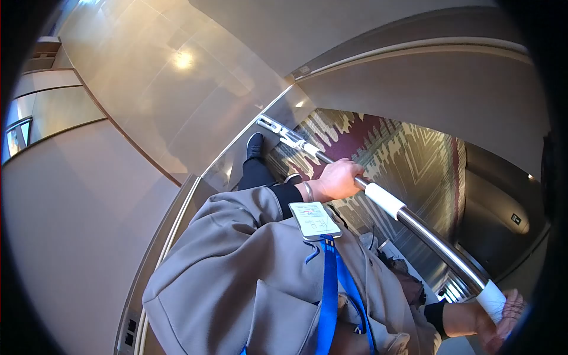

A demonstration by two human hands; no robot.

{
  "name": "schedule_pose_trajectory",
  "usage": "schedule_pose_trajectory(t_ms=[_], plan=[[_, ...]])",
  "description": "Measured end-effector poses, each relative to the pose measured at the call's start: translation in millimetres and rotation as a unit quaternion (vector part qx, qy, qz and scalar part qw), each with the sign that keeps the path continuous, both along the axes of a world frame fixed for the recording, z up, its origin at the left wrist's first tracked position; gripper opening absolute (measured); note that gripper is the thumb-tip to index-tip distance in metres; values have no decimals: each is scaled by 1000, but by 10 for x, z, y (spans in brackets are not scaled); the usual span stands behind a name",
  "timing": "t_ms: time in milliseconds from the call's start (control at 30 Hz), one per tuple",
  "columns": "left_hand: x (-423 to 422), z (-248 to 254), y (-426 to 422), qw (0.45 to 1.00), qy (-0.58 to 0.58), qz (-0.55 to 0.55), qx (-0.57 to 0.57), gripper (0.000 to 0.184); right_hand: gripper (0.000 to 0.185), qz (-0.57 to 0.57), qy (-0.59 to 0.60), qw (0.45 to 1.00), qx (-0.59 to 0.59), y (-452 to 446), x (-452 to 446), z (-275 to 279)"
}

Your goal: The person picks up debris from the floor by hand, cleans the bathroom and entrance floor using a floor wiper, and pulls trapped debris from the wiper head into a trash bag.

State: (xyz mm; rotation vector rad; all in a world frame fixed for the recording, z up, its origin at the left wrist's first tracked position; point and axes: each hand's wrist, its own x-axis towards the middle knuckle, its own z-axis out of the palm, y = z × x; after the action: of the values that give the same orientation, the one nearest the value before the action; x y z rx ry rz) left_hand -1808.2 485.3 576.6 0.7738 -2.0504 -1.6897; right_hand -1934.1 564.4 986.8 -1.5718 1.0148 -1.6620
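Observation:
A shiny metal pole (438, 239) with white sleeves runs diagonally from the centre to the lower right. My left hand (342, 178), with a bracelet at the wrist, is wrapped round its upper middle part. At the lower right my right hand (503, 322) is closed round the pole by a white sleeve (490, 299). The pole's far end (269, 123) has white and metal fittings and lies near the floor edge, close to my shoe (255, 144). A badge (315, 220) hangs from a blue lanyard (329, 290) over my beige coat.
Patterned carpet (423, 154) lies beyond the pole, and smooth glossy floor (160, 77) at the upper left. A pale wall (77, 207) stands at the left, with sockets (130, 331) low down. Dark items (408, 281) and a white edge lie below the pole.

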Motion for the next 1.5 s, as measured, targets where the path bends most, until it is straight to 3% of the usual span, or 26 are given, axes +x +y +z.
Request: schedule_pose_trajectory(t_ms=[133,167,233,367,433,500,567,633,800,867,967,1033,1067,1100,1167,1200,1233,1333,1500], plan=[[-200,-1,318,999,33,-23,0,20,51,-95,107,988,64,660,-182,-28],[-251,47,387,999,19,-35,6,18,47,-168,142,973,65,789,-218,-81],[-394,123,512,998,-8,-67,12,15,44,-317,208,923,62,1066,-205,-238],[-924,185,833,999,-13,-25,24,12,49,-433,315,837,116,2204,-1016,-206],[-1228,277,1007,996,-77,-45,19,18,52,-350,337,859,163,2713,-1240,-215],[-1565,433,1179,995,-81,-30,44,22,51,-414,356,809,217,3244,-1393,-298],[-1960,277,1479,999,-31,3,-5,24,44,-430,323,826,170,3711,-1505,-526],[-2400,337,1650,999,-14,26,-29,25,41,-490,271,807,189,4228,-1759,-651],[-3241,431,1732,997,58,49,24,29,28,-476,170,848,160,4746,-2283,-878],[-3539,643,1606,994,58,40,79,32,22,-482,133,852,154,4665,-2647,-991],[-4044,689,1380,992,-68,43,102,30,14,-523,94,827,185,4400,-3149,-1194],[-4369,645,1266,997,-30,66,40,31,10,-531,69,813,227,4175,-3498,-1269],[-4558,633,1183,992,-41,51,105,31,9,-535,35,806,251,4026,-3707,-1300],[-4836,427,1054,987,-66,77,126,31,10,-515,64,806,286,3904,-3955,-1287],[-5322,917,1042,965,20,22,259,20,11,-505,139,795,307,3678,-4437,-1290],[-5649,839,936,963,-3,36,268,16,12,-502,174,780,332,3605,-4669,-1264],[-5988,698,845,974,18,46,223,13,13,-482,208,771,360,3590,-4889,-1231],[-6632,794,754,971,55,39,230,25,16,-512,198,765,337,3584,-5356,-1304],[-7777,707,232,977,84,-8,196,28,18,-589,167,675,412,3523,-6044,-1523]])
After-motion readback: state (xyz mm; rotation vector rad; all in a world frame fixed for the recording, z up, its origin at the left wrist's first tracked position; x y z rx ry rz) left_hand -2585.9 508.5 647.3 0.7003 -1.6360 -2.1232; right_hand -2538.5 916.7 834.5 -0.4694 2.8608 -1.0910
